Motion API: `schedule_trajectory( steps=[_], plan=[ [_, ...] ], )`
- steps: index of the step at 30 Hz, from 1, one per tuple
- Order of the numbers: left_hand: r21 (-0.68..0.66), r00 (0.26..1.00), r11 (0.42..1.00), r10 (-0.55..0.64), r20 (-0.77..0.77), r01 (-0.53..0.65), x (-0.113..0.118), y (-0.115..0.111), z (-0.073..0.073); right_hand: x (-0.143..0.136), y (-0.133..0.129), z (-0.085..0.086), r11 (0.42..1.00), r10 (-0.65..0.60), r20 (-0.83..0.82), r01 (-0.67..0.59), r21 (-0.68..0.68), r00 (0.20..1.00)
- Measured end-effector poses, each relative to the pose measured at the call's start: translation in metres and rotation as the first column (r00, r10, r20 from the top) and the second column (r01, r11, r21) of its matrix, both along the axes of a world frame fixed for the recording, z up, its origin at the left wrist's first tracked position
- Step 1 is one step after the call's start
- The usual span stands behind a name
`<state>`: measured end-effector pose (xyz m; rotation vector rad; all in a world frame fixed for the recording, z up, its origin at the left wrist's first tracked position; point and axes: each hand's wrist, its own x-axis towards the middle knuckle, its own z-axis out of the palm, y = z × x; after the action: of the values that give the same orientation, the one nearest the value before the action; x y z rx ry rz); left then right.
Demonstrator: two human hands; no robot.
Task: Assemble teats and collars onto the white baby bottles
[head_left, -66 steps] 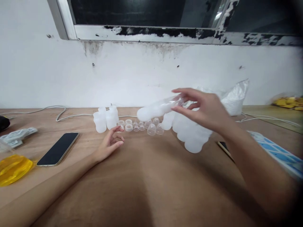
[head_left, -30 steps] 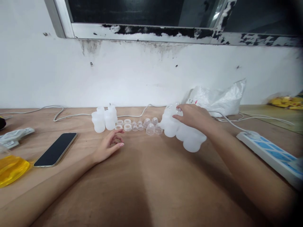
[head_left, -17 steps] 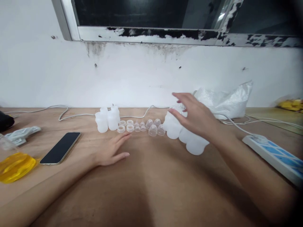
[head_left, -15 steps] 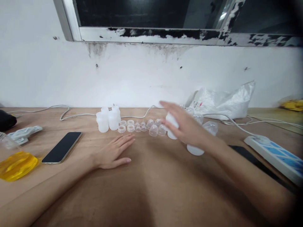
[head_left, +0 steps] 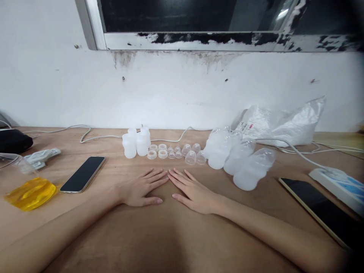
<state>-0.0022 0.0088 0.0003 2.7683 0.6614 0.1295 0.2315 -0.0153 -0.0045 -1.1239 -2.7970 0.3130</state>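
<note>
My left hand (head_left: 143, 187) lies flat on the wooden table (head_left: 170, 242), fingers spread, holding nothing. Beside it, my right hand (head_left: 195, 191) also rests flat and holds nothing; the fingertips of both nearly meet. Behind my hands stand white bottles (head_left: 130, 146), whitish rings (head_left: 162, 154), small clear teats (head_left: 171, 153) and clear domed caps (head_left: 190, 157), set in short rows. Several frosted bottles with clear domes on top (head_left: 248, 174) are grouped beyond my right hand.
A phone (head_left: 83, 175) and a container of yellow liquid (head_left: 32, 193) are at left. At right lie another phone (head_left: 315, 206), a power strip (head_left: 338, 187) and a plastic bag (head_left: 281, 123). A white cable (head_left: 108, 137) runs along the wall.
My right hand has come down and left from over the frosted bottles and now lies flat on the table. My left hand has stayed flat. The view has shifted slightly.
</note>
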Motion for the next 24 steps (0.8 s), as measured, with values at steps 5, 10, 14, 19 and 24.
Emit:
schedule_trajectory(
  steps=[5, 10, 14, 19, 24],
  plan=[
    [-0.003, 1.000, 1.000, 0.009, 0.009, -0.009, 0.0001, -0.0003, 0.0001, -0.0004, 0.0010, -0.0018, 1.000, -0.004, -0.006, 0.004, -0.001, 1.000],
    [0.011, 1.000, 1.000, 0.018, -0.026, -0.017, 0.0006, -0.0005, 0.0015, -0.0005, 0.0011, -0.0021, 1.000, -0.006, -0.014, 0.006, -0.004, 1.000],
    [0.005, 1.000, 1.000, 0.010, 0.014, -0.010, 0.0010, -0.0012, 0.0028, -0.0006, 0.0011, -0.0011, 1.000, -0.001, -0.020, 0.001, -0.008, 1.000],
    [-0.006, 1.000, 1.000, 0.006, 0.012, -0.006, 0.0005, -0.0005, 0.0028, -0.0005, 0.0011, -0.0005, 1.000, 0.000, -0.039, 0.000, -0.007, 0.999],
    [-0.009, 0.999, 1.000, -0.009, 0.048, 0.010, -0.0005, 0.0005, -0.0004, -0.0010, 0.0008, -0.0022, 1.000, 0.000, -0.054, 0.000, 0.007, 0.999]
  ],
)
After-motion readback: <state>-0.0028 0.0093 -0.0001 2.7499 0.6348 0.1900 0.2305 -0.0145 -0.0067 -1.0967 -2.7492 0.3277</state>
